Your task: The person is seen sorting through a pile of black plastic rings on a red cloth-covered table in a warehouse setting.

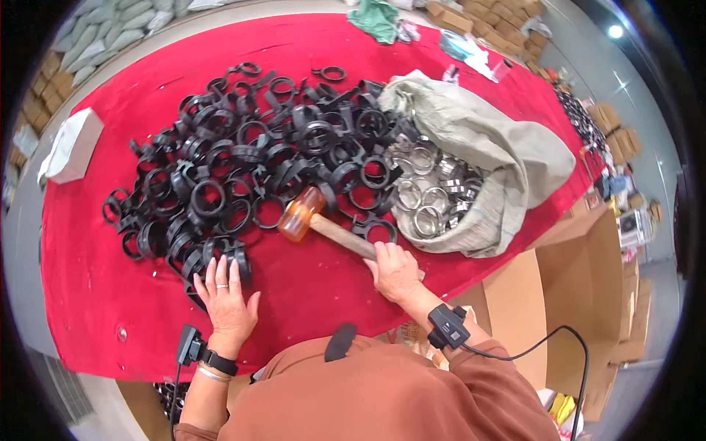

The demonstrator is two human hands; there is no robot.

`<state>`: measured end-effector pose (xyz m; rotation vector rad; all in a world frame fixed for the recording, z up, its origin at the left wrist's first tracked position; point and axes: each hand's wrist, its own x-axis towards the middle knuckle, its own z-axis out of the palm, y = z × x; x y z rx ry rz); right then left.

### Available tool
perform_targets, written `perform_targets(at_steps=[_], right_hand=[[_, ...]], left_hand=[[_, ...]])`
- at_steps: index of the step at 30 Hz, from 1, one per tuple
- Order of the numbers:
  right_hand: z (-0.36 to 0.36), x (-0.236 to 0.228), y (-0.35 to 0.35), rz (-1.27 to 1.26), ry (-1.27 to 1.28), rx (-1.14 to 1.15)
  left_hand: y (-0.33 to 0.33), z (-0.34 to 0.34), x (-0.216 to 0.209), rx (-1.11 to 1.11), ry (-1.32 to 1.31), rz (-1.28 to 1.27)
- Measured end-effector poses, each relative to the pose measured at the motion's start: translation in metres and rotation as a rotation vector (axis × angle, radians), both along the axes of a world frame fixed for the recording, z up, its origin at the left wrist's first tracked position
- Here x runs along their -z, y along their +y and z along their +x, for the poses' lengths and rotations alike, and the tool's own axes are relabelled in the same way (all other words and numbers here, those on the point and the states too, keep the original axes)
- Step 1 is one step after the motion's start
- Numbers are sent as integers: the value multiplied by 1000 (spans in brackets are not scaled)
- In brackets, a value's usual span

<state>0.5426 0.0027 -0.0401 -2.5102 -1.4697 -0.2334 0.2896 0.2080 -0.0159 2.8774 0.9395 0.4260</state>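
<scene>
A mallet (340,234) with an amber, see-through head and a wooden handle lies at a slant over the red cloth, its head against the near edge of a heap of black ring clamps (250,151). My right hand (396,270) is wrapped round the end of its handle. My left hand (228,305) rests with fingers spread at the heap's near left edge, fingertips touching or just over the nearest black clamps. To the right of the heap, shiny metal rings (426,198) spill from the mouth of a grey-green woven sack (507,147).
The table is covered by a red cloth (294,316). A white box (73,145) stands at its left edge. Green cloth (375,20) and a clear plastic bag (463,50) lie at the far side. An open cardboard box (573,287) stands right of the table.
</scene>
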Motion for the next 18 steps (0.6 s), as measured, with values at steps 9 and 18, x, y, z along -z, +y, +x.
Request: perform_targets(at_steps=[9, 18], right_hand=[[-3, -50, -39, 242, 199, -15], [140, -59, -69, 631, 138, 643]], left_hand=[[3, 10, 19, 58, -4, 0], [-2, 8, 15, 69, -21, 32]])
